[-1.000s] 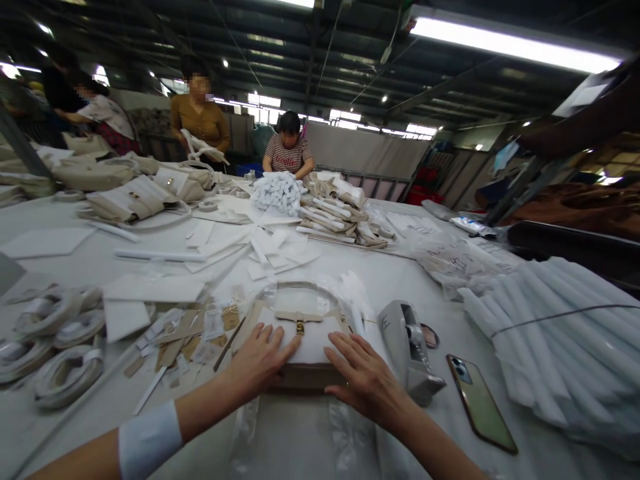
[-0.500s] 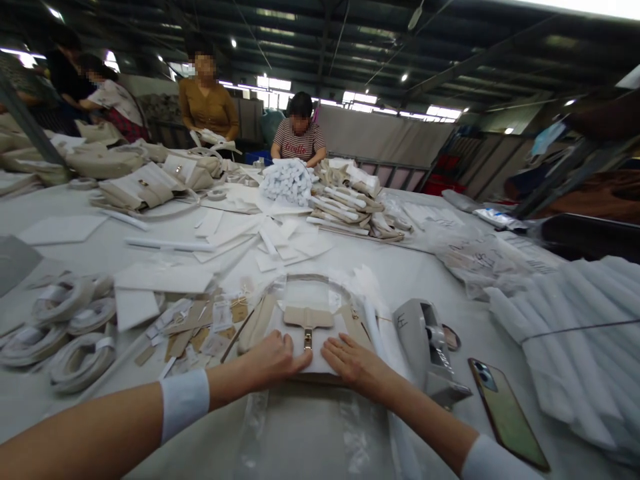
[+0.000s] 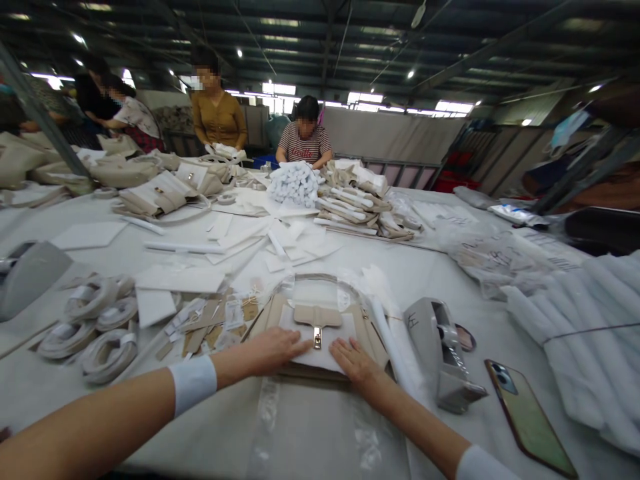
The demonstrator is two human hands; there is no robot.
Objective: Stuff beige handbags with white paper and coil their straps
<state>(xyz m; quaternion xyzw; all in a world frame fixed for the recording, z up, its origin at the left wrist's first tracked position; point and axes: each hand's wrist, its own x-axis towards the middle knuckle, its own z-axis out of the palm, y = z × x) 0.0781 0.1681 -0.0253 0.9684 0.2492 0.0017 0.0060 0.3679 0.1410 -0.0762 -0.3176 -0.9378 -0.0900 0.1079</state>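
A beige handbag [image 3: 370,327] lies on the table in front of me, its handle curving away at the far side. A white sheet [image 3: 320,362] covers its front, beneath the short flap strap [image 3: 317,315] and the gold clasp [image 3: 317,339]. My left hand [image 3: 275,348] lies flat on the sheet's left part, fingers stretched toward the clasp. On the right part rests my right hand [image 3: 354,362], also flat with its fingers out. Neither hand grips anything. Clear plastic [image 3: 267,407] shows under and around the bag.
Right of the bag stand a grey tape dispenser [image 3: 440,353] and a phone [image 3: 530,417]. White foam sheets [image 3: 595,347] are stacked beyond. Rolled beige straps [image 3: 110,353] and paper tags [image 3: 203,327] lie at left. Co-workers [image 3: 305,137] work across the table, behind piled bags [image 3: 350,207].
My left hand's fingers have flattened and stretched out on the white sheet. My right hand stays on its right part. The view has shifted slightly left, bringing another grey dispenser further into sight.
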